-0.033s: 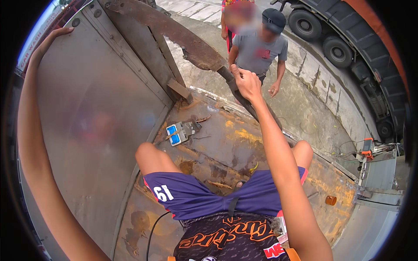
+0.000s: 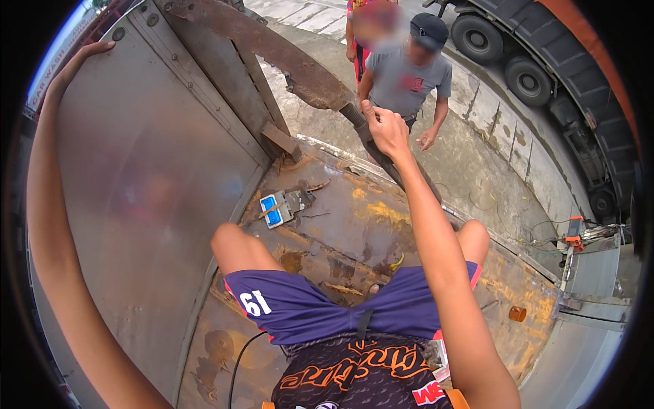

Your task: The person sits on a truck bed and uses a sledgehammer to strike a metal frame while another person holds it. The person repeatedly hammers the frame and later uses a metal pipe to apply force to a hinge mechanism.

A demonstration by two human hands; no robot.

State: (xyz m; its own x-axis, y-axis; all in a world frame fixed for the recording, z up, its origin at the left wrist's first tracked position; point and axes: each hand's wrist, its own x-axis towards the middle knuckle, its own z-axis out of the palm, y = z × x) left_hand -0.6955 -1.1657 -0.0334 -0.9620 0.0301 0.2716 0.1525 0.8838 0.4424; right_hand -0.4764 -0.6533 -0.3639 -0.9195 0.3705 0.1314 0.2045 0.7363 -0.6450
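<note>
Up at the far left, my left hand (image 2: 85, 60) grips the top edge of a tall grey metal panel (image 2: 116, 150); one digit shows on the near face, the others are hidden. My right hand (image 2: 388, 131) is closed round a dark metal bar (image 2: 377, 153), thumb along its upper side. Just beyond this hand the bar has a ribbed, coil-like section (image 2: 353, 116). From there a long, rusty metal plate (image 2: 272, 51) with a ragged lower edge runs up to the left. The bar slants down behind my right forearm.
A blue-and-white box-like device (image 2: 274, 210) lies on the rusty metal floor (image 2: 368, 225) past my knees. An orange-brown cylinder (image 2: 518, 313) lies to the right. Beyond the edge stands a person in a grey shirt (image 2: 405, 82), another behind; a truck (image 2: 524, 75) is parked far right.
The person in the grey shirt has shifted very slightly. My hands stay in the same places.
</note>
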